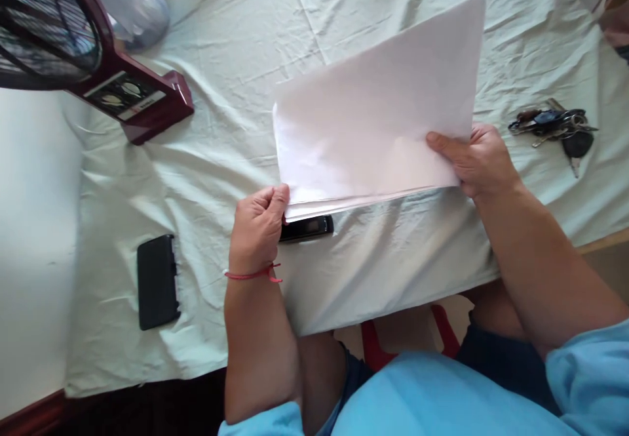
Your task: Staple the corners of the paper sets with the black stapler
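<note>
A few sheets of white paper (373,115), loosely stacked, are held above the cloth between my two hands. My left hand (259,223) is closed, pinching the lower left corner between thumb and fingers; a red string is tied round that wrist. At the right edge, my right hand (479,160) grips the sheets with its thumb on top and the fingers hidden underneath. The sheets look blank on the side facing me. Partly under the paper and beside my left hand lies a dark phone-like object (309,227), its left part hidden.
A pale green cloth (221,160) with wrinkles covers the table. On the left lie a black phone case (157,282) and a dark red fan-like device (142,98), near a clear plastic container (132,10). A bunch of keys (557,128) rests at the right.
</note>
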{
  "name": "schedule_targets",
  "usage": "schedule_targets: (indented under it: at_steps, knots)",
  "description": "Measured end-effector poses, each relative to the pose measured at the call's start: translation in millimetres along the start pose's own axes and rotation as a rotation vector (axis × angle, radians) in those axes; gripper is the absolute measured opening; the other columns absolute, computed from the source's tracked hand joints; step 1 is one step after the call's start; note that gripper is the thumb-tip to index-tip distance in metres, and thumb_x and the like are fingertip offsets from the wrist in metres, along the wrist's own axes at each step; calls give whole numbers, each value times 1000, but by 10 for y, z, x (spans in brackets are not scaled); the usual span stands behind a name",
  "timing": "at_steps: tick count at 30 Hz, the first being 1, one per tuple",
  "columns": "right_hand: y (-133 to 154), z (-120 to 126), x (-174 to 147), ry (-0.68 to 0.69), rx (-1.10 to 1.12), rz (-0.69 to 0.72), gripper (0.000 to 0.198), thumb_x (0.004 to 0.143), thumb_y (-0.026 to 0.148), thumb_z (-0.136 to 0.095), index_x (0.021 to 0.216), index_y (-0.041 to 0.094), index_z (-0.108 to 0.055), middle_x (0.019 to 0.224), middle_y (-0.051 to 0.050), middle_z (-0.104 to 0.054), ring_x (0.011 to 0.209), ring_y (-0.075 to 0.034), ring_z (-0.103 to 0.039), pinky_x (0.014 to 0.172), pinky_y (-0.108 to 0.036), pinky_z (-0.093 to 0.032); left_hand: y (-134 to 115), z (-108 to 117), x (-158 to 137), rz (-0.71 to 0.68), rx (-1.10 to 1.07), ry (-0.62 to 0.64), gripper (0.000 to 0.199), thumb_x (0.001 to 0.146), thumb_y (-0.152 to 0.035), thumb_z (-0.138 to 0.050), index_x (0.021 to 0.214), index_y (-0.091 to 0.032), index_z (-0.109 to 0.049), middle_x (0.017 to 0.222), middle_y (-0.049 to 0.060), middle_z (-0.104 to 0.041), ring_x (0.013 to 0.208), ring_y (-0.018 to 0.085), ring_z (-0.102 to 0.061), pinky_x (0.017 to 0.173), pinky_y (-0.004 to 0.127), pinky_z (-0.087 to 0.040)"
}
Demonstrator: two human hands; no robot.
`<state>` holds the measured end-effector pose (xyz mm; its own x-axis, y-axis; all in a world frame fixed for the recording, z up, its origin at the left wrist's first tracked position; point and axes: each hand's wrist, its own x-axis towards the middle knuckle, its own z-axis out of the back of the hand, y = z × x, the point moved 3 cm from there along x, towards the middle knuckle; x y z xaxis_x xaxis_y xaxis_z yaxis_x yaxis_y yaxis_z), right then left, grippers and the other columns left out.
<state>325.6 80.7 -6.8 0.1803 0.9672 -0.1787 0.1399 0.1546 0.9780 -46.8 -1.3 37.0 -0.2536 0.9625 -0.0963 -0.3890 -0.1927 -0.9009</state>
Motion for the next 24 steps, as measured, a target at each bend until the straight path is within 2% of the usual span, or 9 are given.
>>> schedule_targets:
  at_steps: [1, 3, 6, 8, 10, 13, 16, 19, 24]
  knots:
    - [13, -11, -9, -23, 16, -1, 48, 66, 42, -118, 93, 18, -87, 106, -11, -91, 93, -24, -82, 89, -41, -74, -6, -10, 5, 3, -21, -6, 68, 91, -74, -89, 61, -25, -53, 58, -4, -39, 58, 13, -30, 53, 29, -23]
    - [41, -32, -28, -63, 63, -13, 50, 60, 38, -119, 92, 17, -87, 104, -10, -91, 91, -23, -82, 84, -36, -73, -16, -32, 15, 16, -87, 23, 62, 82, -73, -98, 70, -24, -63, 63, -3, -49, 60, 13, -38, 55, 28, -31]
    - [62, -50, -42, -89, 109, -29, 54, 53, 35, -120, 93, 18, -88, 107, -9, -92, 96, -23, -84, 89, -37, -75, -27, -44, 14, 48, -129, 103, 50, 73, -58, -106, 76, -23, -70, 70, 1, -64, 65, 15, -50, 59, 26, -37]
    - [58, -52, -40, -85, 110, -31, 55, 52, 37, -120, 93, 19, -88, 111, -8, -92, 100, -25, -84, 95, -40, -76, -26, -27, 6, 65, -106, 108, 46, 77, -51, -101, 68, -23, -66, 63, 0, -60, 61, 14, -46, 57, 26, -33]
    - [52, -49, -37, -83, 110, -29, 56, 52, 38, -120, 93, 20, -87, 113, -9, -92, 102, -26, -85, 100, -44, -76, -16, -10, 2, 73, -106, 88, 49, 83, -53, -96, 63, -23, -62, 56, -2, -53, 55, 12, -39, 54, 27, -28]
    - [57, -42, -37, -88, 129, -28, 59, 49, 37, -120, 95, 19, -88, 114, -9, -92, 104, -27, -85, 105, -47, -76, 7, -11, 14, 64, -197, 63, 52, 83, -57, -98, 65, -23, -64, 57, -3, -49, 54, 11, -36, 51, 26, -25]
    - [70, -40, -42, -92, 133, -17, 59, 49, 38, -120, 96, 21, -88, 115, -8, -92, 106, -27, -86, 109, -48, -76, 30, -22, 44, 21, -318, 39, 44, 76, -53, -106, 84, -22, -76, 72, -1, -61, 60, 12, -43, 53, 25, -35]
    - [65, -42, -54, -92, 121, -9, 58, 49, 39, -120, 95, 22, -88, 113, -6, -92, 104, -27, -86, 107, -48, -76, 52, -39, 66, 2, -382, 29, 50, 76, -57, -108, 102, -21, -85, 80, 0, -67, 65, 13, -48, 57, 26, -42]
    - [37, -53, -86, -65, 139, -11, 54, 57, 34, -119, 97, 20, -87, 113, -9, -92, 103, -27, -86, 100, -43, -77, 81, -60, 45, 8, -375, -91, 54, 72, -57, -112, 77, -22, -72, 73, -2, -61, 64, 12, -46, 57, 25, -38]
